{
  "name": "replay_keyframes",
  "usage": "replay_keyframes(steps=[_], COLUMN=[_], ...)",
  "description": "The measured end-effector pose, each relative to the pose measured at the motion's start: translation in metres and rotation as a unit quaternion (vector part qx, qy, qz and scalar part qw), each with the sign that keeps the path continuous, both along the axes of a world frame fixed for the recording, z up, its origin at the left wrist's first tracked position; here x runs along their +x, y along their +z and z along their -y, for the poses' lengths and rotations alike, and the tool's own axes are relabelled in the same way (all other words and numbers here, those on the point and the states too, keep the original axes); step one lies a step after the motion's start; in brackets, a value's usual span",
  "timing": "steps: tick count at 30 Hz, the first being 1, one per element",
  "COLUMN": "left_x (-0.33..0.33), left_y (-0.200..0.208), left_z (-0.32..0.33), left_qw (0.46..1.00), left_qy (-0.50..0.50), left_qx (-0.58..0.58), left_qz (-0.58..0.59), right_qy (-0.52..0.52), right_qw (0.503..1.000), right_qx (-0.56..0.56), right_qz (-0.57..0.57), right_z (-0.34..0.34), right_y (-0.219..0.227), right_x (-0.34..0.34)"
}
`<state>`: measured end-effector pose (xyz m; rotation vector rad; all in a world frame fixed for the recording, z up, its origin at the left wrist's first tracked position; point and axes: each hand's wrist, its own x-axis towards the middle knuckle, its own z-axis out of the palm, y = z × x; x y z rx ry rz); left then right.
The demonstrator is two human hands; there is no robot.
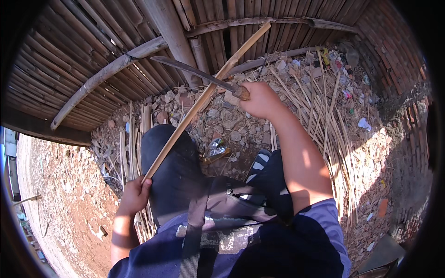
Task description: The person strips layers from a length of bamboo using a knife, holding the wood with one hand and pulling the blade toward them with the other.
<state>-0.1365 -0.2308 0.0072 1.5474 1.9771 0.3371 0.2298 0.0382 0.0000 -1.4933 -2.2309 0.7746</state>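
Observation:
My left hand (135, 196) is closed around the lower end of a long, pale bamboo strip (189, 116). The strip slants up and to the right, passing over my dark-trousered left knee. In my right hand (262, 100) is the wooden handle of a machete (194, 71), fingers wrapped round it. Its dark, slightly curved blade points up and to the left and crosses the strip above its middle. Whether the blade touches the strip or has cut into it, I cannot tell.
Many thin bamboo strips (331, 134) lie in a pile to the right; more strips (133, 139) stand at the left of my knee. A bamboo wall (92, 60) with poles rises ahead. Rubble and litter, including a shiny wrapper (214, 150), cover the ground. A brick wall (394, 55) stands right.

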Motion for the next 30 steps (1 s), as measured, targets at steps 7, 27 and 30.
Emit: replay_keyframes(steps=[7,27,30], left_x=[-0.005,-0.005,-0.006], left_y=[-0.011,-0.008,-0.009], left_z=[0.003,0.002,0.002], left_qw=[1.0,1.0,1.0], left_qy=[-0.005,-0.002,0.0], left_qx=[0.015,0.006,0.002], left_qz=[0.009,0.013,0.014], right_qy=[0.006,0.026,0.023], right_qw=[1.0,0.999,0.999], right_qx=[0.011,0.02,0.039], right_qz=[-0.015,-0.013,-0.019], right_z=[0.005,-0.001,-0.001], right_y=[0.001,-0.007,-0.012], right_x=[-0.003,-0.004,-0.003])
